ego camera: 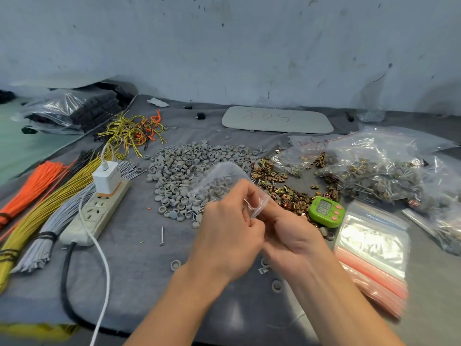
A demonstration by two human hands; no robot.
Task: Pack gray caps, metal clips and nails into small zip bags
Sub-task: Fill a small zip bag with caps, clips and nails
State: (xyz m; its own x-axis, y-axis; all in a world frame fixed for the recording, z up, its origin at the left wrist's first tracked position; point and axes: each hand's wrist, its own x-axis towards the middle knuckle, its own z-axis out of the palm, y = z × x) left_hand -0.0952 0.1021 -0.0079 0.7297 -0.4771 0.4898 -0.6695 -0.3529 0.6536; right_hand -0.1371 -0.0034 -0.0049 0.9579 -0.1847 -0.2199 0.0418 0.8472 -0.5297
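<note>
My left hand (228, 228) and my right hand (287, 233) meet at the table's middle, and both pinch the mouth of a small clear zip bag (219, 178) that sticks up and away from me. The bag's contents are blurred. Behind it lies a wide heap of gray caps (184, 171). A pile of brass-coloured metal clips (279, 188) spreads to the right of the caps. Nails (197, 211) lie at the heap's near edge, and a single nail (162, 236) rests alone on the gray mat.
A stack of empty red-striped zip bags (374, 250) lies at the right, beside a green timer (326, 211). Filled bags (379, 171) pile at the far right. A power strip (99, 211) with charger and bundles of coloured wires (37, 203) occupy the left. Loose caps (175, 264) dot the mat.
</note>
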